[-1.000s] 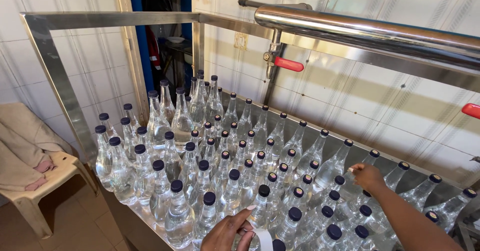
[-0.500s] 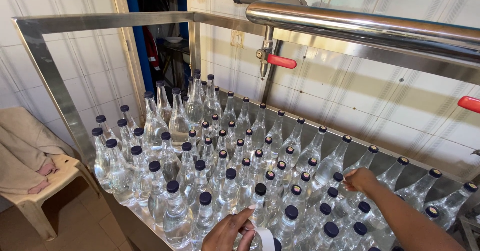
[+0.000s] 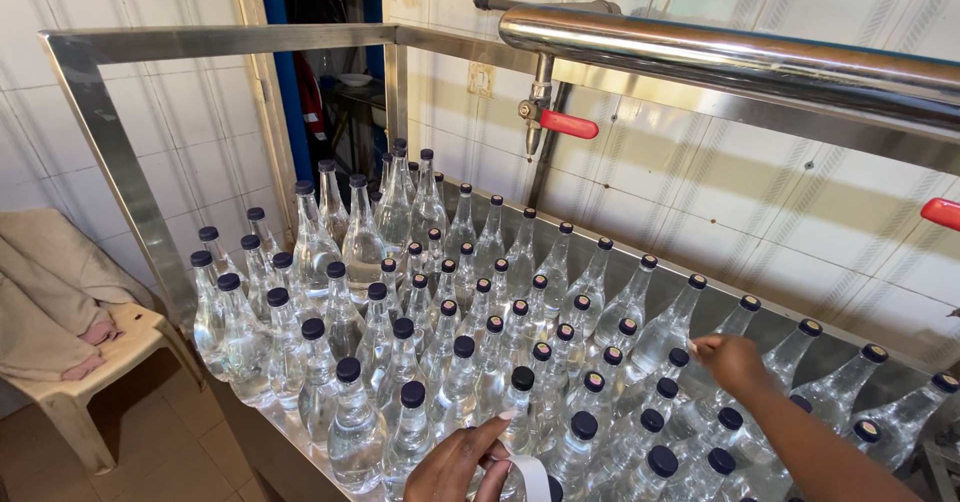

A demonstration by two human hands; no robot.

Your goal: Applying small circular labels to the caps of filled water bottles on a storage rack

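Many clear glass bottles with dark blue caps (image 3: 465, 346) stand packed together on a steel table (image 3: 290, 442). My left hand (image 3: 462, 462) is at the bottom edge, its fingers closed on a white strip (image 3: 527, 476) just above the nearest bottles. My right hand (image 3: 735, 362) reaches in from the lower right. Its fingers curl down among the bottle tops near the back row, beside one capped bottle (image 3: 678, 358). What its fingertips hold is hidden.
A steel frame (image 3: 110, 152) surrounds the table. A thick steel pipe (image 3: 720, 57) runs overhead with red-handled taps (image 3: 568, 124) (image 3: 942, 212). The wall behind is tiled. A plastic chair (image 3: 75, 382) with beige cloth stands at the left, and a doorway (image 3: 330, 72) opens behind.
My right hand has stayed among the back bottles, shifting slightly. My left hand keeps hold of the white strip. The view has moved a little.
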